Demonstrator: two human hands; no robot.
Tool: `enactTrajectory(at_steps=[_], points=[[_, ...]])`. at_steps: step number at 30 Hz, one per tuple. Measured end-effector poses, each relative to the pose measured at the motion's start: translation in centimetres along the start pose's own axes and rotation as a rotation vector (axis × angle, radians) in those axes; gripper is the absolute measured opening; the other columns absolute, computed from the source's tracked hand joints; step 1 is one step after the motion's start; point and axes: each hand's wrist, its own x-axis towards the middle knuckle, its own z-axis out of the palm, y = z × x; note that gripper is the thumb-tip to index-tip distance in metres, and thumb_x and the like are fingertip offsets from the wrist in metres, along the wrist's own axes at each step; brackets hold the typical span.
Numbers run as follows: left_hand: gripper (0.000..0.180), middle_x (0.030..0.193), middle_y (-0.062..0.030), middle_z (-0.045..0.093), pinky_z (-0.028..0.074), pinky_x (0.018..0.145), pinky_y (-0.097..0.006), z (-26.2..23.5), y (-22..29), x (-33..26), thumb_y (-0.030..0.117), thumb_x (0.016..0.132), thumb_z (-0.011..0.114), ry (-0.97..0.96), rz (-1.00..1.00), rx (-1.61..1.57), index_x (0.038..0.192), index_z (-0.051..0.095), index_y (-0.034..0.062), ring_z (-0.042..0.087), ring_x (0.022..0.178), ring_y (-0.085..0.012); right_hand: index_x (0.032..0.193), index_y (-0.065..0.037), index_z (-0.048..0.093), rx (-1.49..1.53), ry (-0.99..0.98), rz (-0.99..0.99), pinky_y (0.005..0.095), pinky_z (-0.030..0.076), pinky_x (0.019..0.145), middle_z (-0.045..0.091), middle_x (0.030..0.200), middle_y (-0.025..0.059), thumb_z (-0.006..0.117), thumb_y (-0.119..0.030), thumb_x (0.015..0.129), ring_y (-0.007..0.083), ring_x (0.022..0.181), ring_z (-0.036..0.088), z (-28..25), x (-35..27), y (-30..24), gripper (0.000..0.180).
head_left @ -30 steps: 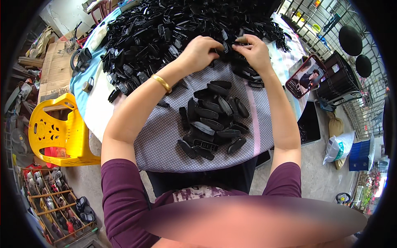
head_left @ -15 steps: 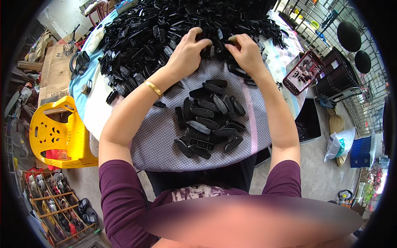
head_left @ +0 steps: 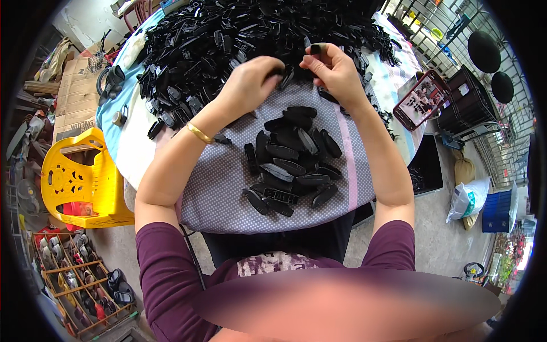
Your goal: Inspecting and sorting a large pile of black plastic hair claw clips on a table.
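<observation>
The left hand's [head_left: 250,82] fingers are curled and blurred, thumb just below them; the dark shape at their tips is too smeared to tell whether a piece is gripped. The right hand's [head_left: 337,74] thumb and forefinger are brought close together, black showing between them — whether a held piece or the pile behind, I cannot tell. Just beyond both sets of fingertips a heap of glossy black pieces [head_left: 211,40] spreads wide to either side. Nearer the body than the fingers, a smaller cluster of black pieces [head_left: 289,151] lies on a grey dotted cloth [head_left: 222,188], whose pink stripe [head_left: 350,171] runs below the right fingers. A pale blue cloth [head_left: 115,114] covers the table's edge far left of the fingers, and a phone [head_left: 421,101] with a lit screen leans to their right. Farther out on the left are cardboard [head_left: 74,102], a yellow chair [head_left: 108,188] and, lower down, a wooden rack of shoes [head_left: 72,292]; on the right, a black crate [head_left: 466,105], wire grille [head_left: 494,48], white sack [head_left: 464,202] and blue bin [head_left: 496,214] stand around a grey floor [head_left: 439,228].
</observation>
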Motion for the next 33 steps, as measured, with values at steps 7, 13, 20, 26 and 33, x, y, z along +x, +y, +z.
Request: enactTrajectory(at_steps=[7,13,20,26,33], points=[[0.027,0.079,0.0008,0.058,0.045,0.061,-0.019,-0.9,1.2,-0.1,0.017,0.091,0.053,-0.153,-0.515,-0.668,0.114,0.058,0.0021,0.052,0.066,-0.005,0.102,-0.004,0.062,-0.036,0.027,0.061,0.0151,0.042,0.052,0.062,0.073,0.0002,0.063,-0.016,0.086,0.0035,0.057,0.052,-0.1,-0.4,-1.1,0.02],[0.036,0.085,-0.0009,0.057,0.047,0.072,-0.019,-1.5,1.0,-0.8,0.012,0.086,0.06,-0.212,-0.573,-0.723,0.12,0.054,0.0006,0.055,0.08,-0.0076,0.106,-0.002,0.057,0.276,-0.067,0.188,0.0182,0.044,0.056,0.06,0.072,0.001,0.06,-0.014,0.087,0.0049,0.061,0.052,2.2,-1.2,-2.0,0.022],[0.045,0.095,-0.0058,0.06,0.048,0.082,-0.026,-0.9,0.3,-0.9,0.001,0.078,0.067,0.1,-0.516,-1.059,0.119,0.05,0.0016,0.057,0.092,-0.0121,0.112,-0.001,0.047,0.324,-0.183,0.226,0.0217,0.048,0.062,0.059,0.08,0.0056,0.053,-0.013,0.09,0.0101,0.067,0.057,2.9,-1.6,-0.8,0.026],[0.037,0.098,-0.0032,0.062,0.048,0.078,-0.022,-0.8,0.0,-1.0,0.005,0.086,0.059,0.124,-0.487,-1.366,0.122,0.053,0.0039,0.057,0.088,-0.0102,0.123,-0.002,0.037,0.211,-0.135,0.153,0.0219,0.048,0.062,0.06,0.087,0.0067,0.049,-0.013,0.092,0.0098,0.067,0.056,3.2,-1.8,-1.2,0.035],[0.042,0.091,0.0003,0.06,0.045,0.071,-0.018,-1.9,1.6,-0.7,0.005,0.084,0.062,0.11,-0.357,-0.723,0.125,0.052,0.0046,0.055,0.083,-0.0043,0.12,0.003,0.046,-0.191,-0.173,-0.06,0.0216,0.047,0.062,0.061,0.09,0.0054,0.055,-0.01,0.09,0.0083,0.068,0.055,2.7,-1.8,-0.8,0.034]])
